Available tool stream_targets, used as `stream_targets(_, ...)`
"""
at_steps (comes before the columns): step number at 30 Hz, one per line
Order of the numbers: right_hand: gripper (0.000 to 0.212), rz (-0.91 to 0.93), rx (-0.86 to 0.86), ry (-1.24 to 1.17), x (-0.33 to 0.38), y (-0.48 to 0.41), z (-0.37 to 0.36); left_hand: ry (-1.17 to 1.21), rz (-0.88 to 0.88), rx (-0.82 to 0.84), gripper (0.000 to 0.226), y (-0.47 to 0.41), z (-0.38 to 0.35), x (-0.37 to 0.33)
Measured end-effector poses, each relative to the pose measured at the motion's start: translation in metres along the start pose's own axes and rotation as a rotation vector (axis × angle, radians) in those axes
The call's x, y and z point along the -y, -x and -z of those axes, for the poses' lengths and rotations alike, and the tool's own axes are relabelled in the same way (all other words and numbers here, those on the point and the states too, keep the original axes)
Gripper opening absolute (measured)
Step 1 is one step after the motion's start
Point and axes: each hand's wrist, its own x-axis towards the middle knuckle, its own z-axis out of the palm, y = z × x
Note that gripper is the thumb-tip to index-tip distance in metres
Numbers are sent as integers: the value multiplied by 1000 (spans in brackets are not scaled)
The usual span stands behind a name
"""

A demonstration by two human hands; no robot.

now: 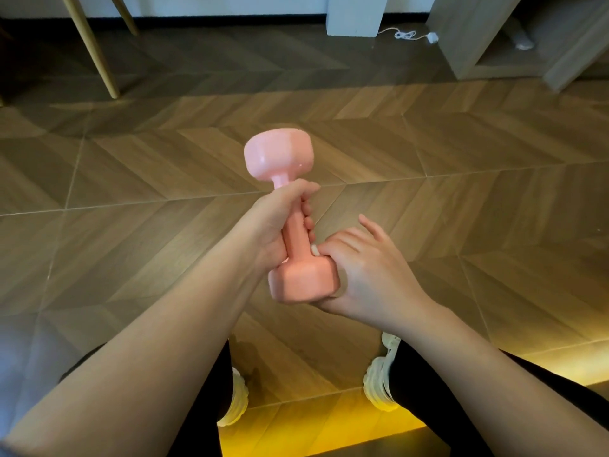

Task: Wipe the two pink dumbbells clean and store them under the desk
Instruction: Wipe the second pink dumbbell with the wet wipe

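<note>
Setting, nearest first: band of yellow light (pixel 329 433) along the bottom edge of the floor; two white shoes (pixel 379 384) below black trouser legs (pixel 428 374). Floor (pixel 461 192): brown wood-look boards in a herringbone pattern with pale joint lines, glossy. At the far wall: slanted pale wooden legs (pixel 95 47) on the left, a white post (pixel 354 14) at centre, a white cable (pixel 408 35) lying just beside it, and a light wooden open unit (pixel 487 37) on the right.

Item: one pink dumbbell (pixel 295 232), held in the air above the floor, in front of the knees. Smooth, slightly shiny coating; two blocky faceted heads joined by a narrow round handle.

Grip: left hand (pixel 276 225) is wrapped around the handle, fingers curled over its far side. Right hand (pixel 369 272) cups the near head, with the palm against its side and the thumb laid over its shoulder.

Orientation: the long axis runs from the near head at the right palm, up and away from the person, leaning slightly left. The far head points toward the far wall.
</note>
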Motion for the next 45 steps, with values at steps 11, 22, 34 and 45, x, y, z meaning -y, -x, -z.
stream_targets(11,54,-18,153,-93,-1,-3,5,66,-24,-71,30,-1,-1,1)
stream_targets(22,43,-62,132,-256,7,-5,-4,57,-60,-6,36,9,-3,-3)
stream_targets(34,35,-13,215,-326,-5,-4,-1,119,-97,192,38,18,-3,-1)
stream_targets(45,49,136,-198,-225,9,5,10,175,-178,133,33,33,0,-11)
